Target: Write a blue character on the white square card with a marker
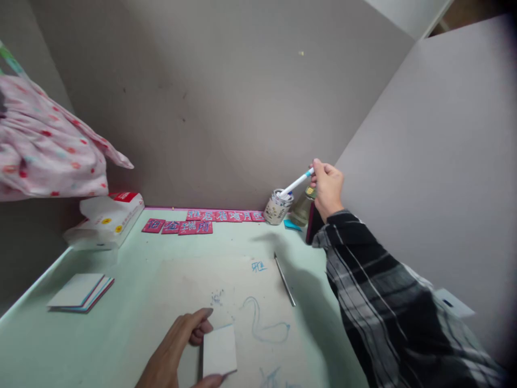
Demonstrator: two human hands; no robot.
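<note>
In the lower middle, my left hand (181,345) holds a small white square card (220,350) by its left side, thumb at the bottom edge. My right hand (328,186) reaches to the back right. Its fingers pinch the upper end of a white marker (297,183) with a light blue band. The marker slants down to the left, its lower end at the mouth of a patterned jar (278,209) that has other items in it. Beneath my left hand lies a paper sheet (181,280) with blue drawings, one of them swan-shaped.
Pink cards (196,227) with blue characters lie in two rows at the back. A stack of cards (81,291) and a tissue pack (113,218) are at left. A thin brush (285,280) lies right of the drawings. A glass bottle (302,209) stands beside the jar.
</note>
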